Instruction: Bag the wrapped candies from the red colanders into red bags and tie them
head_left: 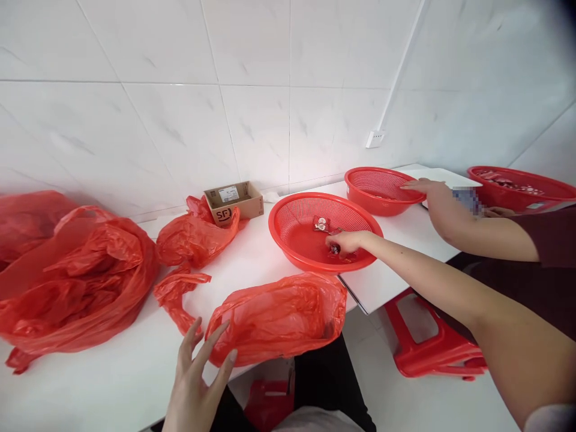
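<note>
My right hand [344, 242] reaches down into the nearer red plastic basket [288, 240]. Its fingers are curled around a small dark-and-red wrapped packet [334, 248]. Behind those fingers, against the perforated wall, lies another red-and-white packet [321, 224]. My left hand [198, 372] is open, fingers spread, at the left end of an opened red plastic bag [274, 318]. This bag lies with its mouth gaping upward at the table's front edge. Whether the left fingertips touch the bag, I cannot tell.
Crumpled red bags [81, 276] cover the left of the white table [112, 378]. A small cardboard box [247, 207] stands by the wall. To the right, a co-worker's hand [416, 186] rests on a second red basket [369, 204]. A red stool [432, 342] is below.
</note>
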The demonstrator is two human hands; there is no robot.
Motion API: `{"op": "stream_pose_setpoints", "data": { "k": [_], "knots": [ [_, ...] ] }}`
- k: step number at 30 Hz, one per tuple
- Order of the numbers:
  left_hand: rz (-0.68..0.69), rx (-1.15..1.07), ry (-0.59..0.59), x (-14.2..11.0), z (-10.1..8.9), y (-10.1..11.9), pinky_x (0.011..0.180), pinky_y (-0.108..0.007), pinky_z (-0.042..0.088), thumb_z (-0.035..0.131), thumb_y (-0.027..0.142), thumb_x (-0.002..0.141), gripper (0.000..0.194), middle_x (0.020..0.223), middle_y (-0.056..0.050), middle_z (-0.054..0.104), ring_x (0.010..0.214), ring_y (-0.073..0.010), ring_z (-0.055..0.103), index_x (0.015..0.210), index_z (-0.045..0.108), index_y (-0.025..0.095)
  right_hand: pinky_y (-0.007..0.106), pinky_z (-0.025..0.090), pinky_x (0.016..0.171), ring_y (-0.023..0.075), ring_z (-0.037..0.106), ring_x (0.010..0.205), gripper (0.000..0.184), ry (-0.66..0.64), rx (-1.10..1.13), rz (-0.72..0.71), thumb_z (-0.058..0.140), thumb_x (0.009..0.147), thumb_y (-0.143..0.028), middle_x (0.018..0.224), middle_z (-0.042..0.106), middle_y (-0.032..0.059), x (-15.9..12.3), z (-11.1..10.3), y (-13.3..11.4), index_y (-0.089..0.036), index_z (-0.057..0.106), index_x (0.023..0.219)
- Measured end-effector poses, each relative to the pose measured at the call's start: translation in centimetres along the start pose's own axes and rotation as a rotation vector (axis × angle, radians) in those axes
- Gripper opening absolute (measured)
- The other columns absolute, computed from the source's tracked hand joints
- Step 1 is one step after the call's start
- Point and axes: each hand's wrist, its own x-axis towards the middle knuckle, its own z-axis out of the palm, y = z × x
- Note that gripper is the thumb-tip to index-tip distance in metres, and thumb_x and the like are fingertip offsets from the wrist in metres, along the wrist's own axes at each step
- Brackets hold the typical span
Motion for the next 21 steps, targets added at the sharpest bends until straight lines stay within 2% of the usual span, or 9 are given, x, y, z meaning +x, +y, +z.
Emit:
{"op": "stream_pose_setpoints", "data": {
  "k": [3,6,7,9,11,13,15,17,21],
  "knots": [
    [-0.011,-0.031,0.014,0.1,0.2,0.2,0.08,-0.036,0.059,0.059,0.046,0.084,0.047,0.152,-0.005,0.033,0.132,-0.032,0.044,0.13,0.058,0.035,0.027,0.046,0.07,0.0176,0.06,0.079,0.028,-0.044,0.072,-0.059,0.072,0.062,-0.009,0.092,0.065,0.0046,-0.3,-1.3,-0.2,-0.018,0.061,0.086],
    [-0.048,-0.028,-0.03,0.3,0.3,0.3,0.058,-0.025,0.058,0.059,0.046,0.084,0.051,0.149,-0.006,0.039,0.126,-0.0318,0.051,0.133,0.055,0.034,0.027,0.049,0.074,0.0154,0.059,0.086,0.032,0.019,0.204,-0.148,0.065,0.076,-0.018,0.107,0.059,0.0038,-1.8,-2.7,-2.1,-0.023,0.05,0.105],
    [-0.059,-0.015,-0.048,0.5,0.3,0.4,0.059,-0.026,0.058,0.058,0.047,0.084,0.051,0.147,-0.007,0.043,0.125,-0.0315,0.052,0.133,0.056,0.033,0.028,0.05,0.076,0.0144,0.059,0.087,0.034,0.044,0.301,-0.203,0.063,0.08,-0.021,0.109,0.057,0.0033,-2.6,-2.9,-3.3,-0.024,0.047,0.109],
    [-0.062,0.0,-0.061,0.9,0.4,0.5,0.077,-0.033,0.059,0.057,0.047,0.085,0.049,0.141,-0.008,0.051,0.124,-0.0299,0.054,0.131,0.058,0.029,0.029,0.052,0.079,0.013,0.06,0.086,0.038,0.077,0.571,-0.35,0.067,0.081,-0.026,0.109,0.055,0.002,-4.5,-2.7,-6.3,-0.026,0.043,0.111],
    [-0.059,-0.024,-0.048,1.3,0.6,0.8,0.099,-0.04,0.049,0.056,0.046,0.086,0.048,0.137,-0.008,0.055,0.125,-0.0277,0.053,0.129,0.059,0.025,0.031,0.053,0.079,0.0129,0.061,0.087,0.044,0.021,0.761,-0.473,0.071,0.079,-0.026,0.108,0.054,0.0007,-6.4,-1.4,-9.5,-0.028,0.042,0.113],
    [-0.074,-0.066,-0.05,1.6,0.8,1.3,0.106,-0.041,0.043,0.056,0.045,0.086,0.05,0.138,-0.008,0.054,0.124,-0.0263,0.054,0.131,0.057,0.024,0.031,0.054,0.078,0.0141,0.062,0.088,0.044,-0.08,0.806,-0.536,0.071,0.079,-0.027,0.107,0.056,0.0012,-7.9,0.9,-12.3,-0.028,0.043,0.114],
    [-0.092,-0.089,-0.049,1.9,0.8,1.9,0.104,-0.04,0.044,0.057,0.044,0.086,0.051,0.139,-0.008,0.053,0.122,-0.0259,0.055,0.133,0.056,0.024,0.032,0.053,0.081,0.0153,0.061,0.092,0.041,-0.099,0.702,-0.531,0.07,0.079,-0.024,0.11,0.058,0.0019,-8.7,3.7,-14.3,-0.028,0.047,0.113],
    [-0.108,-0.087,-0.041,1.9,0.7,2.1,0.098,-0.039,0.048,0.058,0.044,0.085,0.054,0.14,-0.01,0.052,0.118,-0.0263,0.057,0.135,0.054,0.024,0.034,0.05,0.087,0.0163,0.06,0.097,0.038,-0.027,0.539,-0.5,0.068,0.079,-0.019,0.114,0.059,0.0015,-8.8,5.9,-15.3,-0.028,0.051,0.112],
    [-0.145,-0.074,0.004,1.6,0.1,1.9,0.086,-0.036,0.053,0.06,0.045,0.083,0.059,0.144,-0.012,0.048,0.113,-0.0265,0.059,0.137,0.053,0.023,0.035,0.047,0.091,0.0179,0.059,0.104,0.039,0.103,0.362,-0.457,0.065,0.079,-0.016,0.118,0.061,0.0005,-8.3,7.3,-15.3,-0.029,0.053,0.114]
  ]
}}
